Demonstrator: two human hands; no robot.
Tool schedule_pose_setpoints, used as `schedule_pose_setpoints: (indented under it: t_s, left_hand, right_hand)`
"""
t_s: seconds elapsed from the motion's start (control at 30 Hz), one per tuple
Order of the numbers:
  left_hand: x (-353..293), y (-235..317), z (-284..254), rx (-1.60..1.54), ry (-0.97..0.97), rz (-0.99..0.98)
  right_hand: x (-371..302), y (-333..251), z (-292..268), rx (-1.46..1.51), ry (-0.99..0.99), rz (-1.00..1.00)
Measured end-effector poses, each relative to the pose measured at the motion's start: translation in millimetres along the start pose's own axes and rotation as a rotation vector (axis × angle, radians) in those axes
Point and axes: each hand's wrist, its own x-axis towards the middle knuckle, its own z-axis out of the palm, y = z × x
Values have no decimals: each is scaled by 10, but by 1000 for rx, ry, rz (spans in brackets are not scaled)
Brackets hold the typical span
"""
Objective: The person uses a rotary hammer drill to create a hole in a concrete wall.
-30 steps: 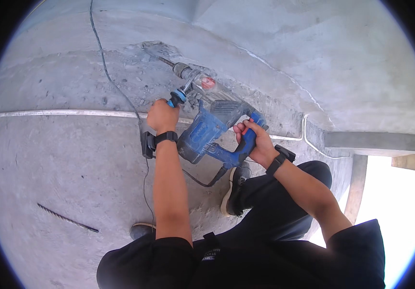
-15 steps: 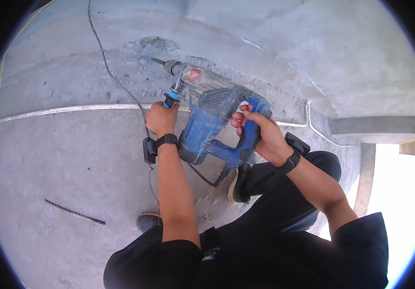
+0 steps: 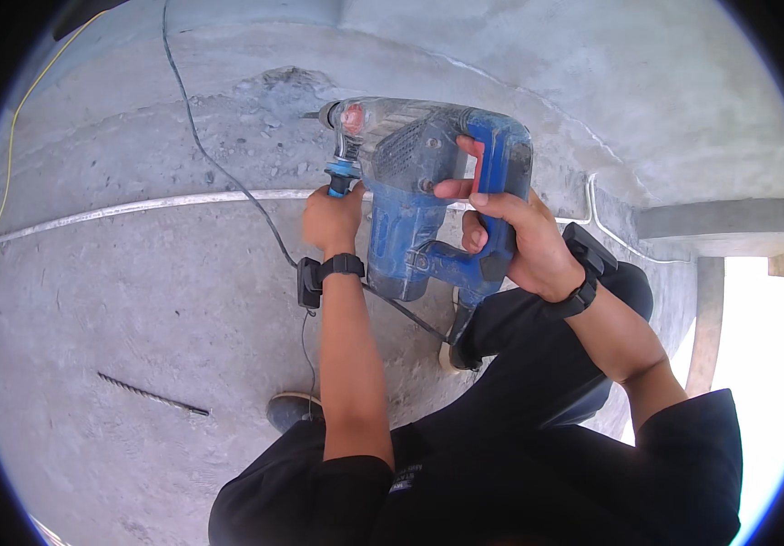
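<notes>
A dusty blue and grey rotary hammer drill [image 3: 406, 214] hangs in front of me, its nose turned to the left. My left hand [image 3: 331, 218] is closed round the black and blue side handle [image 3: 342, 171] under the nose. At the back of the tool, my right hand [image 3: 538, 241] wraps the blue rear grip [image 3: 499, 173], with fingers by the red trigger strip. A short length of drill bit [image 3: 311, 116] sticks out of the chuck. From the foot of the tool runs a black power cord [image 3: 410, 316].
Beyond the nose lies a chipped patch [image 3: 292, 80] with rubble. A white pipe [image 3: 137, 209] crosses behind the drill. A grey cable [image 3: 199, 136] and a yellow cable [image 3: 11, 155] trail at the left. A loose spiral drill bit [image 3: 152, 394] lies on the concrete floor [image 3: 55, 309].
The drill has risen and shifted right, and its body is more level. My right-hand fingers have closed further round the rear grip. My left hand has moved right with the side handle.
</notes>
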Motion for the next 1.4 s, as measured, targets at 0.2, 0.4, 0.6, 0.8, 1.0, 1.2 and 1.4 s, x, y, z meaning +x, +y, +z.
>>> schedule_pose_setpoints:
  t_s: [0.2, 0.4, 0.6, 0.8, 1.0, 1.2, 1.4]
  left_hand:
    - [39, -63, 177, -89, -30, 0]
    - [21, -93, 369, -181, -81, -56]
    - [186, -431, 541, -299, -72, 7]
    - [215, -632, 672, -448, -137, 68]
    - [408, -1041, 752, -985, -421, 138]
    - [757, -1231, -196, -250, -480, 128]
    - [880, -952, -1077, -710, 144, 31]
  right_hand:
    - [28, 18, 121, -73, -24, -56]
    - [75, 32, 109, -145, 18, -13]
    - [94, 186, 288, -172, 43, 6]
    - [41, 394, 400, -170, -89, 67]
    - [-1, 496, 585, -330, -196, 92]
    - [33, 551, 472, -694, -247, -90]
    - [-45, 934, 571, -1100, -393, -177]
